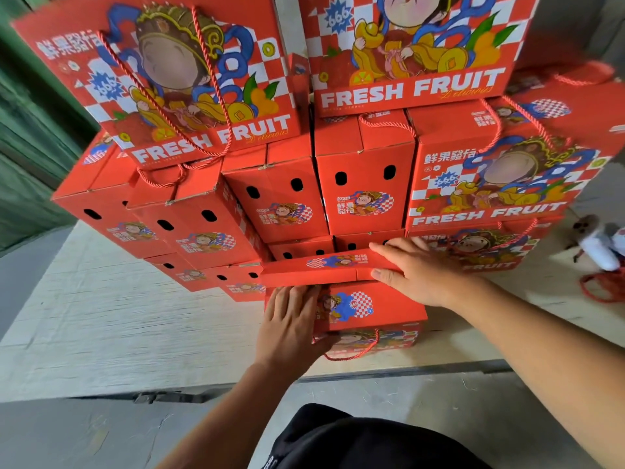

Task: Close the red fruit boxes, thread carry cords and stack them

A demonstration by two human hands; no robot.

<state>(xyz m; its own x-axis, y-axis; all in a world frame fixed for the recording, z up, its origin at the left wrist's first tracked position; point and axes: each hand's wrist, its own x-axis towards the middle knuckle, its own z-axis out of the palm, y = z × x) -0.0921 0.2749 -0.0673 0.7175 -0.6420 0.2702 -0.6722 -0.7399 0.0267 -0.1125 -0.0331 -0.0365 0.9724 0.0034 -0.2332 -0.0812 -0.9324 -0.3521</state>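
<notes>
Just below the centre of the frame, your two bare hands work on a small red fruit box [368, 308] that sits on a pale wooden board [111, 319]. Your left hand [292, 328] lies against the box's left side with fingers straight and pointing up, thumb reaching along its lower front edge. Your right hand [421, 270] rests on the raised top flap [324, 270], fingers spread and fairly straight across it, thumb pressed on the flap's near edge. The flap stands partly lifted above the box top. Both flap and top carry a round badge with a cartoon figure, blue swirls and a red-and-white chequer. A red twisted carry cord [355, 353] hangs in a loop down the box's front.

Behind it, filling the upper half of the frame, rises a stack of matching red boxes [287, 194]. Large white letters on several read "FRESH FRUIT", with "Delicious" in thin gold script beneath. Blue starbursts say "666", and white Chinese characters sit on the sides. The narrow ends show pairs of black oval holes. Red cords drape over many boxes.

At the right edge, a bundle of loose red cords [603, 286] lies on the board.
</notes>
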